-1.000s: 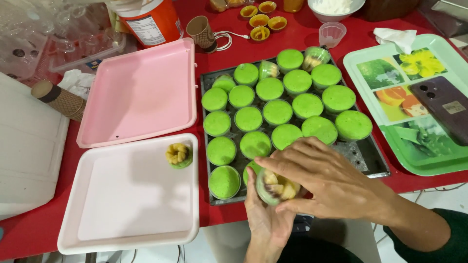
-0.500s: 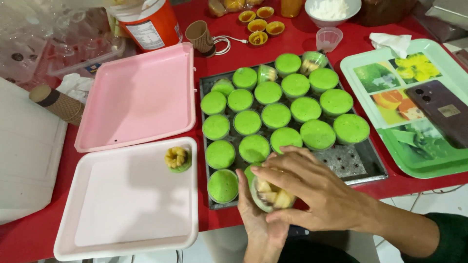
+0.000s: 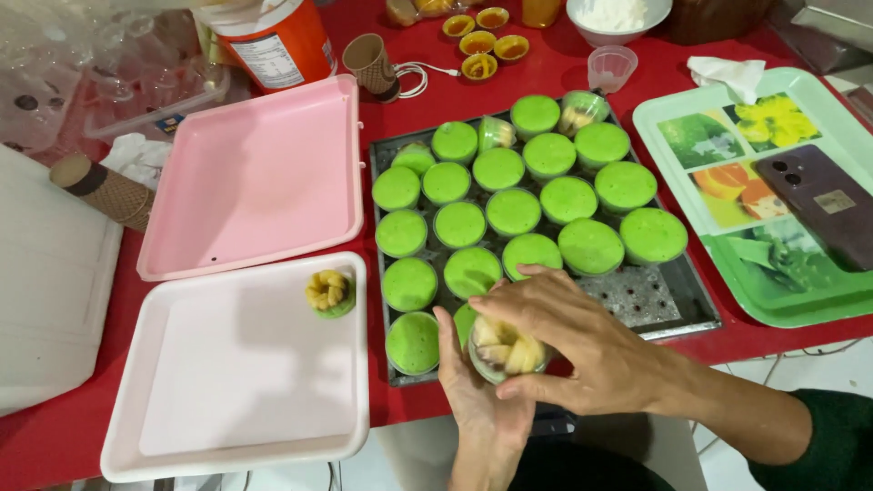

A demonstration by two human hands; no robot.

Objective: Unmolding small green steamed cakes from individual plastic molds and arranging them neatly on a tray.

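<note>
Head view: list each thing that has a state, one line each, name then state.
Clear cup: held in both hands, yellow pieces showing.
Left hand: cradling the cup from below.
Right hand: fingers wrapped over the cup.
Pink hinged box: open, one unmoulded cake inside.
Perforated tray: mostly filled with green cakes.
Phone: screen down on green tray.

open white box [image 3: 227, 382] leftward; green cakes [image 3: 514, 211] crowding ahead

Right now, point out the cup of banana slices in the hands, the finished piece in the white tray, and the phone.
cup of banana slices [image 3: 506, 350], head view, on the yellow slices at its top.
finished piece [image 3: 329, 293], head view, on its yellow centre.
phone [image 3: 823, 214], head view, on the middle of its dark back.
</note>
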